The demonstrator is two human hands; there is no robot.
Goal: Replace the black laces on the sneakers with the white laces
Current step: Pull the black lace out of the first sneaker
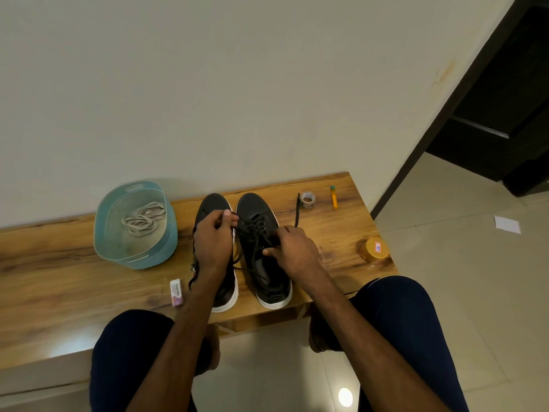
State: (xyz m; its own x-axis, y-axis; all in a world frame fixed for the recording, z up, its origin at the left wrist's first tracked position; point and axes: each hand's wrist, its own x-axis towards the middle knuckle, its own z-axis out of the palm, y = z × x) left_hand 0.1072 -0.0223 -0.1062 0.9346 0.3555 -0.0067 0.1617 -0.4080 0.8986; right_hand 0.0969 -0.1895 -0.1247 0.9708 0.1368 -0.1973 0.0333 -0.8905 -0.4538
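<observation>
Bare arms and dark navy trousers, seen from the wearer's own head

The left forearm (178, 337) and right forearm (356, 328) are bare from the lower edge of the view up to the wrists, and the left hand (212, 242) and right hand (292, 251) are bare too, with short nails. Plain dark navy trousers (130, 352) of smooth, close-fitting cloth cover both thighs and knees. A thin pale streak edges the top of the right knee (395, 304). The feet (209, 349) lie in shadow, too dim to tell whether anything is worn on them
</observation>
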